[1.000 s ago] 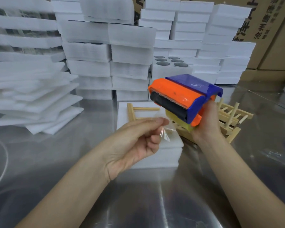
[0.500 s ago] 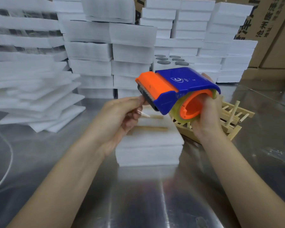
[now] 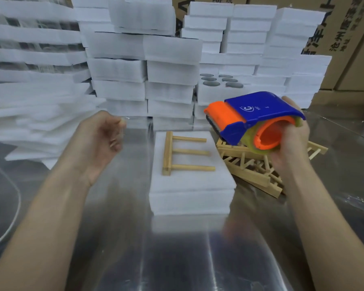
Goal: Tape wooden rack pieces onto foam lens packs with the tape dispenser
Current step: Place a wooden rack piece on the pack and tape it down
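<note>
A white foam lens pack [image 3: 189,185] lies on the metal table in the middle. On its top rests a wooden rack piece [image 3: 167,153], a bar with three pegs pointing right. My right hand [image 3: 292,148] grips a blue and orange tape dispenser [image 3: 254,120] with a clear tape roll, held in the air above the pack's right edge, its toothed blade facing left. My left hand [image 3: 101,139] hovers left of the pack with its fingers curled and thumb near the fingertips. It is blurred, and no tape shows in it.
A pile of wooden rack pieces [image 3: 250,171] lies right of the pack, under the dispenser. Tall stacks of foam packs [image 3: 168,66] and foam sheets [image 3: 29,106] fill the back and left. Cardboard boxes [image 3: 349,38] stand at the back right. The shiny table [image 3: 177,259] reaches toward me.
My left hand pinched a tape scrap, went to the dispenser's blade, then pulled away to the left. The dispenser shifted right, uncovering the rack piece on the pack.
</note>
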Action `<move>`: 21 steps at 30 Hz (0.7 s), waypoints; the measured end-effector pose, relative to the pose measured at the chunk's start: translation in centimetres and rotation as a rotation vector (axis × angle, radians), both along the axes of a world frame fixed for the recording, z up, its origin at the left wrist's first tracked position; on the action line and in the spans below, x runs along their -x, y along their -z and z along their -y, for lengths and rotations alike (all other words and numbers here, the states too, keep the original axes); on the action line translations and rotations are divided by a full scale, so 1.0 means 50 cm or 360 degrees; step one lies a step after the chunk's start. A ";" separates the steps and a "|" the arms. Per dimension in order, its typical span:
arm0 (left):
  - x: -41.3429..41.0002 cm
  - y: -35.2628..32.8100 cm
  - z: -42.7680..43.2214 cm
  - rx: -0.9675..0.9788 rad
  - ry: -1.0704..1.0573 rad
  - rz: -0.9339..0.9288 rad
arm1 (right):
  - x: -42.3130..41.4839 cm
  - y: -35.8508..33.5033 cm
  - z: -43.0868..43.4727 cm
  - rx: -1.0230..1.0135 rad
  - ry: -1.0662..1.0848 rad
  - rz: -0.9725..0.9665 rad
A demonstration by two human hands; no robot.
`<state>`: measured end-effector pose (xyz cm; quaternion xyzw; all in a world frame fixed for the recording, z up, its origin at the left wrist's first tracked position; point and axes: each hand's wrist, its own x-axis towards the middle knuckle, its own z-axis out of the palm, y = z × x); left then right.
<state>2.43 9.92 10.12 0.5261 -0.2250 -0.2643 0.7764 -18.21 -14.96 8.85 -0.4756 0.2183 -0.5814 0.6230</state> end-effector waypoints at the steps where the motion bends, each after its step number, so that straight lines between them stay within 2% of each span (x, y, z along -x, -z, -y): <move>1: -0.003 0.003 -0.001 0.0041 0.0045 -0.0075 | -0.001 0.001 0.000 -0.0012 0.0001 0.0015; 3: -0.006 0.012 -0.005 0.0091 0.0248 -0.0215 | 0.002 0.001 0.003 -0.0084 0.0018 0.0065; 6: 0.008 0.022 -0.001 -0.0006 0.0427 -0.0220 | 0.010 0.004 0.008 -0.0189 0.0025 0.0150; 17: 0.018 0.042 0.018 -0.0077 0.0532 -0.0228 | 0.016 -0.001 0.007 -0.0202 -0.0100 0.0237; 21: 0.026 0.046 0.023 -0.0086 0.0565 -0.0234 | 0.010 0.004 0.002 -0.0301 -0.0170 0.0241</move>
